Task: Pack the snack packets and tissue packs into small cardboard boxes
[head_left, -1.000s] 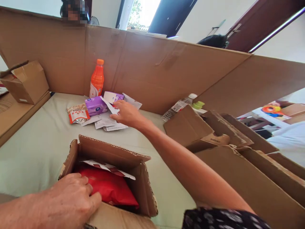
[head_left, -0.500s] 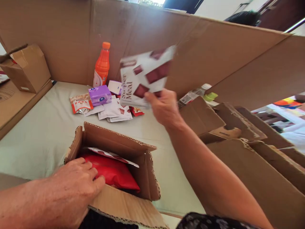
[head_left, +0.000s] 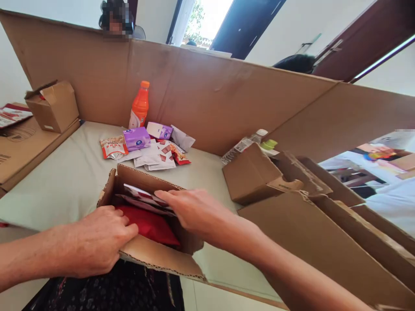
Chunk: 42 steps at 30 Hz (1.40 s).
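Observation:
A small open cardboard box (head_left: 162, 255) sits at the table's near edge. Over its near left side curls my left hand (head_left: 100, 242), closed on the edge, with fingertips beside a red packet (head_left: 149, 226) inside. My right hand (head_left: 191, 211) reaches into the box from the right, closed on a white pouch with dark red squares (head_left: 141, 192). That pouch stands on edge against the far wall, its lower part hidden. Another similar pouch (head_left: 129, 201) lies just in front of it, above the red packet.
Farther back are an orange drink bottle (head_left: 140, 106), purple tissue packs (head_left: 136, 139), a snack bag (head_left: 113, 148) and several white pouches (head_left: 155, 157). Cardboard boxes (head_left: 256, 172) and a clear bottle (head_left: 240, 149) stand right. A tall cardboard partition (head_left: 201, 95) runs behind; people are beyond it.
My right hand has brought the white pouch down from above the table into the box. My left hand stays on the box edge. The camera view has shifted.

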Each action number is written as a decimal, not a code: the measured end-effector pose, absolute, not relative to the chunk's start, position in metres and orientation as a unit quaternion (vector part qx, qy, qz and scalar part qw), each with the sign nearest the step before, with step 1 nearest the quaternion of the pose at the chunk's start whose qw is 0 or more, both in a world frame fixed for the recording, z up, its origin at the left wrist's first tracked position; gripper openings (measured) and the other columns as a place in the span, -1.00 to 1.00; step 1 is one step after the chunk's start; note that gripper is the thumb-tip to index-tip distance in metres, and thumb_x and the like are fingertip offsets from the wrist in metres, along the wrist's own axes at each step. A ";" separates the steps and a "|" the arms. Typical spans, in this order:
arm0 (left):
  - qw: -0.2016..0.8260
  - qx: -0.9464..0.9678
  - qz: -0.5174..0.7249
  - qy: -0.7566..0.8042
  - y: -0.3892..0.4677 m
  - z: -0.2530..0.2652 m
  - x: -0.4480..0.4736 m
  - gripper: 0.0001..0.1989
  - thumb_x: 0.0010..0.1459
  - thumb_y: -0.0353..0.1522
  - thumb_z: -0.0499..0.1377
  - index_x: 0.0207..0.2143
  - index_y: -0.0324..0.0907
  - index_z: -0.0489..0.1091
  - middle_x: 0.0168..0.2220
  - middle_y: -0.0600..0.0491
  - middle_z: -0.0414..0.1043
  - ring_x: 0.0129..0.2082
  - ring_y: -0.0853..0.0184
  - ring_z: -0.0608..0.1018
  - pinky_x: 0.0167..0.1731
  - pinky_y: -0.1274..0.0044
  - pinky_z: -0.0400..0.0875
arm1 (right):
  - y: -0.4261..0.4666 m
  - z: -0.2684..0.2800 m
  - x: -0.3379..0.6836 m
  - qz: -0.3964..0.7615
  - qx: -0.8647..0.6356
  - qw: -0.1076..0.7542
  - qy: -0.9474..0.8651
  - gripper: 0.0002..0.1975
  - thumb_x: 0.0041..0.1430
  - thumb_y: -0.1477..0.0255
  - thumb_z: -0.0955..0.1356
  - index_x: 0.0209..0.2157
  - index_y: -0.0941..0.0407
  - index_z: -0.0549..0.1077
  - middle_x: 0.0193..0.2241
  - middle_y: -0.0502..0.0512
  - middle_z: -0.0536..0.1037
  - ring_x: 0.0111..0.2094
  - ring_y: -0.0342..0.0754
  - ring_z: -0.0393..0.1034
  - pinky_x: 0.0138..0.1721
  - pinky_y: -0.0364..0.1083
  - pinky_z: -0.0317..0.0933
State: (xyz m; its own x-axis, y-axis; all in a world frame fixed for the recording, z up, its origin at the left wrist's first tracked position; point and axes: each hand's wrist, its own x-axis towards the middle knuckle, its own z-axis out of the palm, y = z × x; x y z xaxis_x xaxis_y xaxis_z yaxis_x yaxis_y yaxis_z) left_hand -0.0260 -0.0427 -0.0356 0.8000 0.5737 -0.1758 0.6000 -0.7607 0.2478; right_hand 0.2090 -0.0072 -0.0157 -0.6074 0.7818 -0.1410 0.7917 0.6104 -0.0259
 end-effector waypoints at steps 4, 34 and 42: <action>0.142 0.932 -0.106 0.315 -0.042 -0.031 -0.022 -0.74 0.03 -0.60 0.05 -0.26 -0.18 0.40 -0.25 -0.10 0.54 -0.23 0.09 0.56 -0.18 0.29 0.46 | 0.008 -0.022 0.190 -0.054 0.441 0.191 0.876 -0.61 0.20 0.69 0.21 -0.04 0.16 0.53 -0.27 0.23 0.69 -0.22 0.12 0.62 -0.33 -0.07 0.30; 0.121 0.867 0.244 0.418 -0.057 -0.085 -0.091 -0.56 0.36 -0.43 0.00 0.24 0.04 0.13 0.26 -0.04 0.38 0.26 0.18 0.44 0.24 0.22 0.42 | -0.043 -0.073 0.272 -0.050 0.383 -0.288 0.876 -0.75 0.34 0.55 0.30 -0.04 0.10 0.56 -0.03 0.20 0.67 -0.02 0.02 0.57 -0.02 0.04 0.48; 0.140 0.804 0.367 0.448 -0.045 -0.089 -0.067 -0.62 0.37 -0.27 0.13 0.21 0.06 0.26 -0.02 0.12 0.61 -0.02 0.30 0.65 0.07 0.45 0.55 | -0.039 -0.104 0.271 -0.083 0.354 -0.359 0.860 -0.69 0.33 0.56 0.32 0.06 0.05 0.49 0.05 0.19 0.62 0.01 0.03 0.51 -0.01 0.06 0.46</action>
